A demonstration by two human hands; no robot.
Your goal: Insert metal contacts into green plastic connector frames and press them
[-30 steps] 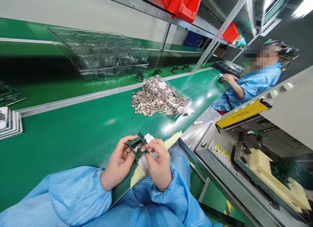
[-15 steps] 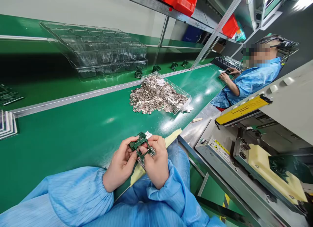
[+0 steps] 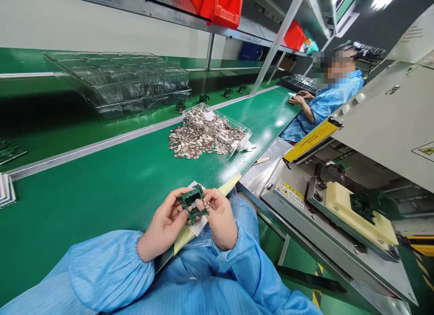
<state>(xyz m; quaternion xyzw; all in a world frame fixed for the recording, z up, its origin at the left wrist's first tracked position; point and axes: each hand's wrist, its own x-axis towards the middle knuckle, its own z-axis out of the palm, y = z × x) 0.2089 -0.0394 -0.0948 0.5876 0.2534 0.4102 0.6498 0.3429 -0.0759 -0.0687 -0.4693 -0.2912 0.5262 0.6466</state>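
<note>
Between my two hands I hold a small dark green plastic frame point(image 3: 194, 200) with an open middle. The fingers of my left hand point(image 3: 166, 222) are closed on its left side. My right hand point(image 3: 222, 218) pinches its right edge, and any small part between those fingertips is too small to make out. Beneath the frame lie a white gridded sheet point(image 3: 200, 225) and a yellow strip point(image 3: 183, 241) along the bench edge. Beyond my hands, a heap of small silvery metal pieces point(image 3: 193, 141) spills out of a clear tray point(image 3: 244, 138).
Clear plastic trays point(image 3: 135, 91) are stacked at the back left, with several green frames point(image 3: 228, 93) on the ledge beside them. A machine with a cream fixture point(image 3: 339, 199) stands close on my right. A co-worker in blue point(image 3: 339, 96) sits farther along the bench point(image 3: 111, 193).
The green frame has been turned, and its opening now faces me more. My right hand has shifted to its right edge. The whole view has swung a little to the right.
</note>
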